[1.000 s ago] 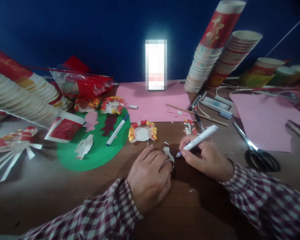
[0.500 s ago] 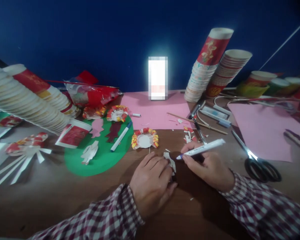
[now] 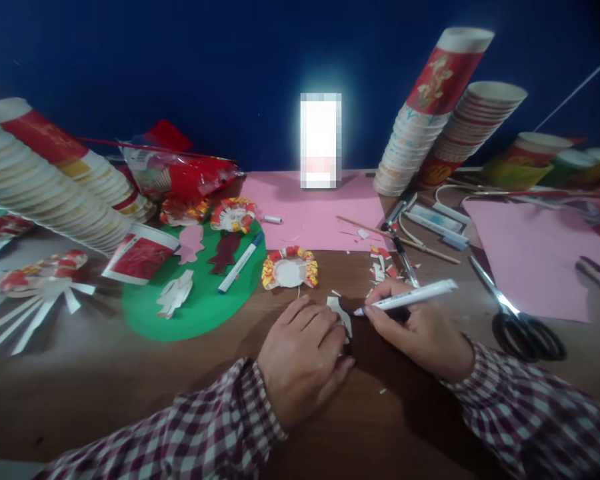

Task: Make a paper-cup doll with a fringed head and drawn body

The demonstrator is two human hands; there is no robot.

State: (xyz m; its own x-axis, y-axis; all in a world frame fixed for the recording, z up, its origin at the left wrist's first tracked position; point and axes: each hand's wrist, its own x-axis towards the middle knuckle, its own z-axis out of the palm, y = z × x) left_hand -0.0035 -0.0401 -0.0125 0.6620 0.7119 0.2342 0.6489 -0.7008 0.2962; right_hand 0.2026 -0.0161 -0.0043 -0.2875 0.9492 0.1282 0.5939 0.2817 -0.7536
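My left hand (image 3: 305, 357) lies over a small white paper cutout (image 3: 339, 311) on the brown table, its curled fingers holding the paper down and hiding the lower part. A white marker (image 3: 410, 295) is gripped in my right hand (image 3: 424, 331), fingers closed round it. The marker's purple tip points left and sits close to the cutout's right edge; whether it touches cannot be made out. Just beyond my left hand rests a ring of folded red and yellow paper with a white centre (image 3: 290, 273).
A green paper disc (image 3: 180, 327) bears cutouts and a blue-capped marker (image 3: 241, 264). Tall paper-cup stacks lean at left (image 3: 55, 183) and right (image 3: 425, 113). Black-handled scissors (image 3: 527, 333) lie right, near pink paper (image 3: 535, 267). A glowing, blurred-out rectangle (image 3: 321, 130) stands behind.
The camera view has shifted slightly, moving the background a little upward. My right hand with the marker sits slightly further right in view; the marker tip stays by the cutout's edge.
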